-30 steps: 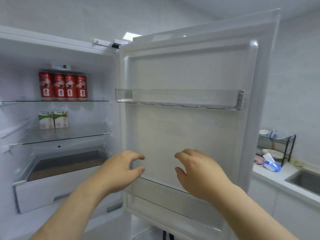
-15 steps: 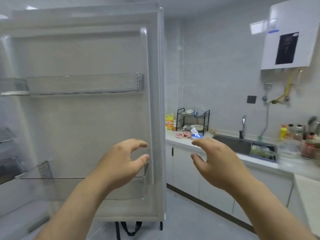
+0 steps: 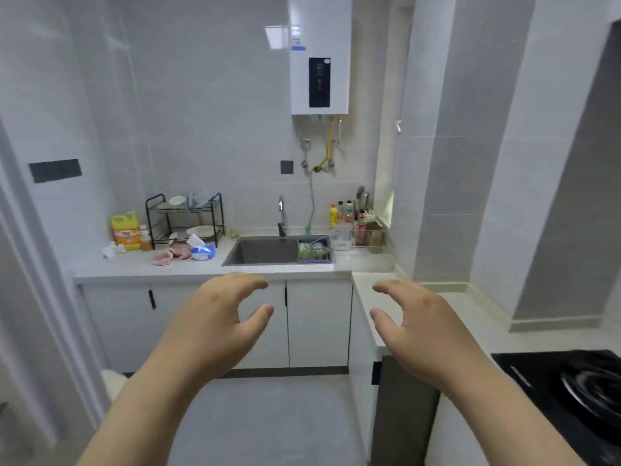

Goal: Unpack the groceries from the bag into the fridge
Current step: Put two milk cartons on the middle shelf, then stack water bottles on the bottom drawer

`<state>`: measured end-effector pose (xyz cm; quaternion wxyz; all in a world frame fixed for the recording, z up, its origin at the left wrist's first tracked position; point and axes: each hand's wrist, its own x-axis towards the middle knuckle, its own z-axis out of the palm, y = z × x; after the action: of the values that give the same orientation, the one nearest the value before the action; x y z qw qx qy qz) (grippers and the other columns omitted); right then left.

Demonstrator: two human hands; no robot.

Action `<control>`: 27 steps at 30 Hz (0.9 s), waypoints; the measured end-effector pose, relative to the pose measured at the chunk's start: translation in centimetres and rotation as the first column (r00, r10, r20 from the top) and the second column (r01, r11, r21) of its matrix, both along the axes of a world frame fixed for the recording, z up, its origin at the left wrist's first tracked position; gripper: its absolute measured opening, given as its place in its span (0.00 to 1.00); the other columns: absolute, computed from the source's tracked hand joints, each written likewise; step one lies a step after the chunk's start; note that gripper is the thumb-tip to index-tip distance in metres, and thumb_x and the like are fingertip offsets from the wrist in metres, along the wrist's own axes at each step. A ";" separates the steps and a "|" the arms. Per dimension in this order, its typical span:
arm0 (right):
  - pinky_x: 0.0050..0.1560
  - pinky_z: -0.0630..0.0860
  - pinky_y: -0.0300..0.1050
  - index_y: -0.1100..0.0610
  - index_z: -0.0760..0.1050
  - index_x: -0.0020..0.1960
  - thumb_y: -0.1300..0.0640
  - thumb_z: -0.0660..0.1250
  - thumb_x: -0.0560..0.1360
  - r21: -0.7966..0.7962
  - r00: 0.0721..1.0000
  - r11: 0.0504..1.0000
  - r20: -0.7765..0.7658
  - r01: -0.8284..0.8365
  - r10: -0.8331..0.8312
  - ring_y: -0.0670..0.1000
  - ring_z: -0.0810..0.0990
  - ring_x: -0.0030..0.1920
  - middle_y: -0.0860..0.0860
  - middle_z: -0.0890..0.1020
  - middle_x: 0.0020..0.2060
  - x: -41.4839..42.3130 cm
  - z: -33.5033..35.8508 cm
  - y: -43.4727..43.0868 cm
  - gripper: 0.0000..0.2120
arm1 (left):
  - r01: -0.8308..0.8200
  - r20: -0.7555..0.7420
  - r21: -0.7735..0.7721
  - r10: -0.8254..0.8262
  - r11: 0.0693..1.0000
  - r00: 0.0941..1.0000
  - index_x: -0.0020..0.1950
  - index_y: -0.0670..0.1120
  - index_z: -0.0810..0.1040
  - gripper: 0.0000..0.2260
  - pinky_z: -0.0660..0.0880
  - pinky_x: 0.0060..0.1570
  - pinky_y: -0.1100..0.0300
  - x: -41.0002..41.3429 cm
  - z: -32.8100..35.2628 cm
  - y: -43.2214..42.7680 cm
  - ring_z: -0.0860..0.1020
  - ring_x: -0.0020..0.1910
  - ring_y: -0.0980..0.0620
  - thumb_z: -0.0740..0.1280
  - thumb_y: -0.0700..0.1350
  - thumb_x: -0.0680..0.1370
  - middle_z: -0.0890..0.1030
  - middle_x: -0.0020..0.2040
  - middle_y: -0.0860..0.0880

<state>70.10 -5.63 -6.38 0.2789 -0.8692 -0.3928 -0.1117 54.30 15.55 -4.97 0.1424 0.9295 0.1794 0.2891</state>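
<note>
Yonder, greens (image 3: 311, 249) fill the sink basket (image 3: 314, 262) — hands (image 3: 215, 327) (image 3: 426, 334) empty.

Glossy tiles (image 3: 208, 105) cover the wall. The sink (image 3: 262, 252) is dull grey metal, its tap (image 3: 281, 210) shiny. The dish rack (image 3: 184, 218) is black wire.

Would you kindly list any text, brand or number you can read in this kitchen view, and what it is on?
No text here can be read.
water heater: panel and sticker markings are blurred.
yellow jug: red label is too small.
cooktop: white marking is blurred.
</note>
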 end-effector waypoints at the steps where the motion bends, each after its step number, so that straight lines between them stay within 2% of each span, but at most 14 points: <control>1: 0.63 0.61 0.33 0.47 0.68 0.72 0.49 0.62 0.80 -0.007 0.999 0.999 -0.012 0.043 -0.043 0.43 0.67 0.70 0.41 0.71 0.69 0.5 -0.4 -0.7 0.21 | 0.019 -0.018 0.002 -0.019 1.000 1.000 0.67 0.55 0.75 0.17 0.65 0.56 0.66 1.2 -0.5 0.0 0.69 0.59 0.63 0.66 0.54 0.78 0.75 0.65 0.60; 4: 0.64 0.62 0.34 0.47 0.67 0.72 0.49 0.61 0.80 -0.037 0.985 0.987 -0.065 0.159 -0.161 0.42 0.67 0.69 0.40 0.71 0.69 1.5 -1.6 -3.0 0.21 | 0.109 -0.084 -0.009 -0.110 0.994 0.990 0.68 0.55 0.73 0.18 0.67 0.59 0.64 4.9 -1.9 -0.5 0.70 0.65 0.59 0.64 0.55 0.79 0.74 0.66 0.60; 7: 0.62 0.61 0.33 0.47 0.67 0.73 0.48 0.61 0.81 -0.082 0.957 0.959 -0.086 0.272 -0.278 0.42 0.67 0.69 0.39 0.70 0.69 2.2 -2.7 -5.5 0.21 | 0.210 -0.148 -0.040 -0.214 0.977 0.966 0.69 0.57 0.72 0.18 0.68 0.61 0.63 8.0 -3.2 -1.5 0.71 0.66 0.59 0.63 0.56 0.79 0.73 0.68 0.61; 14: 0.58 0.61 0.32 0.47 0.69 0.71 0.49 0.62 0.80 -0.135 0.831 0.836 -0.104 0.532 -0.546 0.38 0.68 0.61 0.39 0.72 0.65 2.4 -5.1 -12.7 0.19 | 0.423 -0.212 -0.104 -0.435 0.900 0.875 0.72 0.58 0.68 0.20 0.67 0.66 0.61 14.7 -6.5 -5.6 0.68 0.69 0.59 0.61 0.58 0.80 0.70 0.71 0.61; 20: 0.54 0.70 0.38 0.43 0.72 0.65 0.48 0.63 0.78 -0.165 0.665 0.674 -0.113 0.721 -0.739 0.41 0.73 0.57 0.35 0.74 0.57 -0.5 -6.7 -20.2 0.15 | 0.652 -0.216 -0.131 -0.664 0.747 0.716 0.71 0.57 0.70 0.19 0.67 0.61 0.64 19.2 -8.7 -13.3 0.70 0.67 0.60 0.61 0.56 0.80 0.72 0.68 0.62; 25: 0.56 0.68 0.36 0.45 0.72 0.67 0.48 0.63 0.79 -0.187 0.480 0.490 -0.099 0.852 -0.872 0.41 0.70 0.56 0.39 0.74 0.61 -4.8 -6.6 -27.7 0.16 | 0.803 -0.248 -0.133 -0.804 0.581 0.541 0.73 0.58 0.67 0.21 0.65 0.66 0.65 21.0 -9.3 -22.0 0.67 0.70 0.62 0.60 0.57 0.80 0.69 0.71 0.62; 27: 0.58 0.66 0.36 0.45 0.71 0.68 0.48 0.63 0.79 -0.182 0.407 0.420 -0.109 0.889 -0.907 0.42 0.71 0.60 0.39 0.73 0.64 -6.6 -6.6 -30.5 0.18 | 0.848 -0.248 -0.127 -0.844 0.515 0.475 0.73 0.58 0.67 0.21 0.65 0.66 0.65 21.3 -9.1 -25.6 0.67 0.70 0.62 0.60 0.57 0.81 0.69 0.72 0.63</control>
<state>63.51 -36.16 -12.96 0.1699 -0.9623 0.1585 -0.1416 75.56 -10.03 -14.05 0.2333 0.9282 -0.2856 0.0489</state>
